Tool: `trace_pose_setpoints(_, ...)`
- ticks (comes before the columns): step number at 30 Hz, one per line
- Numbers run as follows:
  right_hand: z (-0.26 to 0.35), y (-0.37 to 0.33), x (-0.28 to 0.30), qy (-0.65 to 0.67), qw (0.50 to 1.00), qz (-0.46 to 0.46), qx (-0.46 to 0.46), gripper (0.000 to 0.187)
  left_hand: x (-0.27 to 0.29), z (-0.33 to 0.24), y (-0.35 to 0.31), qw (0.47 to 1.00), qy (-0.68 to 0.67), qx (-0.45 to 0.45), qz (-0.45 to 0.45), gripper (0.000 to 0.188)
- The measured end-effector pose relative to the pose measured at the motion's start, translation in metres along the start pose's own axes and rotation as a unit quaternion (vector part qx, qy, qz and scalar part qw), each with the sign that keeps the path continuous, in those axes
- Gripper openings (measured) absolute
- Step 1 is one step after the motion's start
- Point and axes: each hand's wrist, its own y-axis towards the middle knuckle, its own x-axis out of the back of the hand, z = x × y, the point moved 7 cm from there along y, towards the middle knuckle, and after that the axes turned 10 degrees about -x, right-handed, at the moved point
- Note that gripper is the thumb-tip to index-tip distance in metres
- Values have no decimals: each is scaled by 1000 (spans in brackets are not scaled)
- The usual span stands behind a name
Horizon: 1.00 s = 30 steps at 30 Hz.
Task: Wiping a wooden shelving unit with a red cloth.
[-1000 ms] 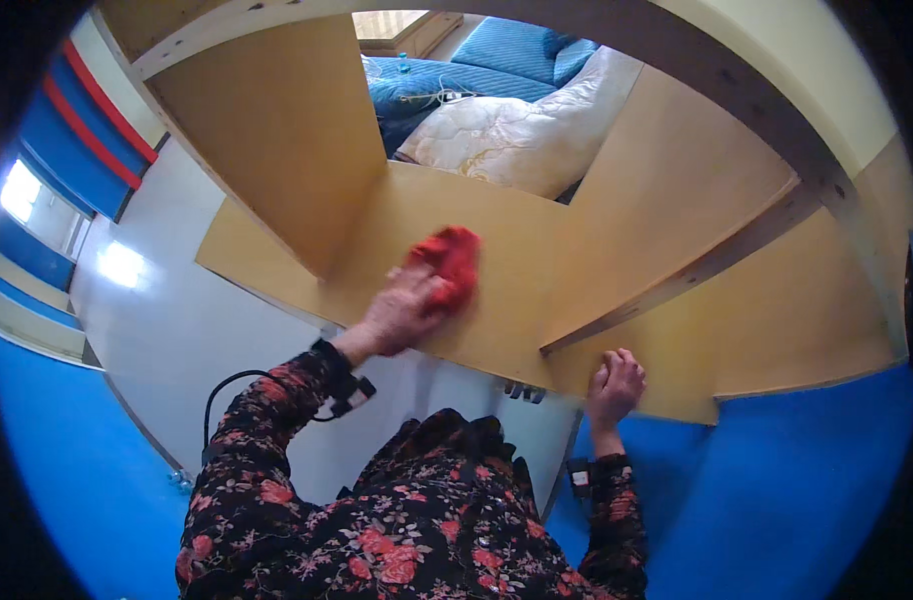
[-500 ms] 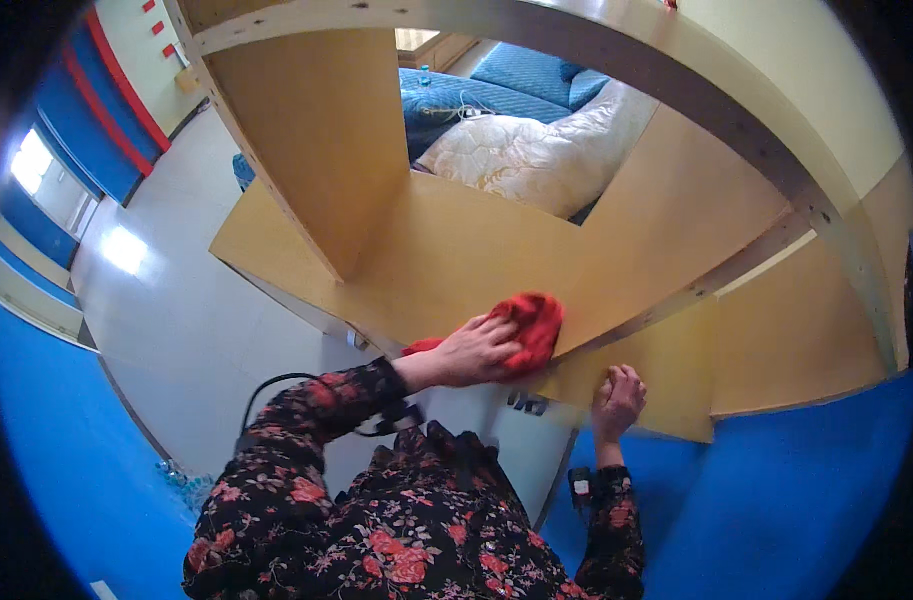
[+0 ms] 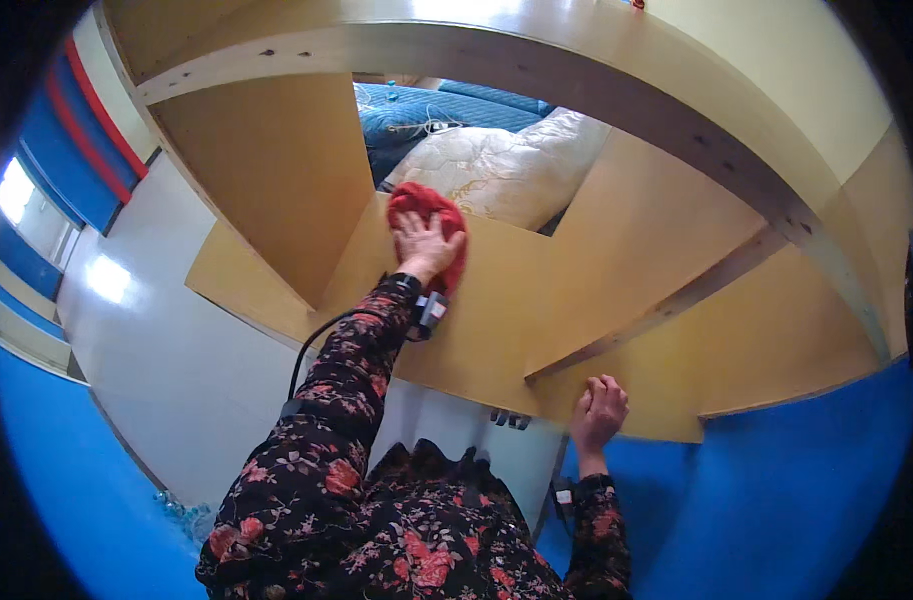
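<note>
A bunched red cloth (image 3: 457, 262) lies on the yellowish wooden shelf (image 3: 487, 320). My left hand (image 3: 423, 243) presses down on it with spread fingers, holding it against the board beside the upright wooden panel (image 3: 277, 160) and just below the opening at the back. My right hand (image 3: 599, 412) is at the front edge of the shelf, right of the low wooden divider (image 3: 657, 310). Its fingers are curled, and whether anything is inside them is hidden.
A curved wooden beam (image 3: 537, 75) arches overhead, close above the shelf. Through the opening show a cream quilt (image 3: 477, 165) and a blue padded seat (image 3: 457, 108). Pale floor (image 3: 157, 290) lies at left; a blue surface (image 3: 807, 470) lies at right. A black cable (image 3: 302, 360) runs along my left sleeve.
My left hand has slid the red cloth away from the front edge, back and left toward the opening. My right hand remains at the front edge, its fingers still curled. The view has shifted slightly.
</note>
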Motion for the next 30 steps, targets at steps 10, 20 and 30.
trace_pose_setpoints(10,-6,-2,2,2,999,-32,9,17,13,-51,-158,871,-35,-481,88,64)
trace_pose_setpoints(20,-7,-2,-2,-23,1000,-9,13,18,6,24,30,997,25,35,62,82)
trace_pose_setpoints(30,-11,-3,-1,5,1000,-1,5,18,2,-92,-142,878,-64,-463,101,73)
